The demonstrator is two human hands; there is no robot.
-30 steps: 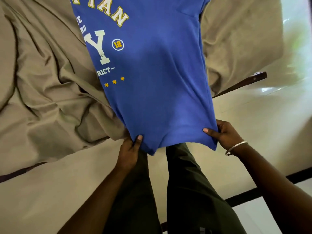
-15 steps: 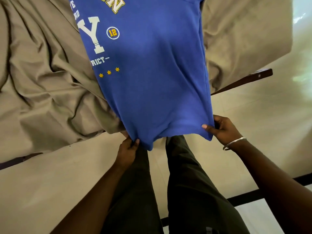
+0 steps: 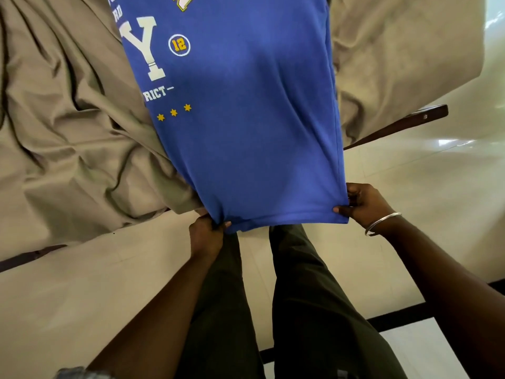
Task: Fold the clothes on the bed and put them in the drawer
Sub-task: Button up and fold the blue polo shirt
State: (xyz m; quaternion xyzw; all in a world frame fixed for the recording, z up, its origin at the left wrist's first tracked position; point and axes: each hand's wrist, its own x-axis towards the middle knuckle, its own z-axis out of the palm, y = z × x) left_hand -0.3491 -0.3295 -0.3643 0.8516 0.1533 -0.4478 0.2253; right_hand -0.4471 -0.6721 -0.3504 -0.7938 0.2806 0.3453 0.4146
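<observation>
You are holding a blue T-shirt [image 3: 246, 127] by its bottom hem, one corner in each hand. Your left hand [image 3: 205, 236] has its fingers curled tight round the left corner of the hem, bunching the cloth there. Your right hand [image 3: 363, 205] pinches the right corner between thumb and fingers, and a thin silver bangle [image 3: 382, 223] sits on that wrist. The hem is stretched fairly straight between your two hands, just above your knees.

The shirt runs away from you, its near end in your grip and its far end going out of sight at the top of the view. It lies over a rumpled tan sheet [image 3: 68, 132] that covers the bed [image 3: 404, 124], whose dark wooden frame shows at the right, just past the shirt's right edge. The printed side of the shirt faces up: a large white letter Y, a small circle with the number 12 beside it, part of a white word ending in RICT, and three yellow stars in a row nearer you. More yellow lettering is cut off at the far edge.

The sheet is heavily creased to the left of the shirt and hangs in folds to the right of it. You stand close to the bed in dark green trousers [image 3: 300, 296], on a pale tiled floor [image 3: 82, 296] with a dark strip [image 3: 396, 321] crossing it at the near right
</observation>
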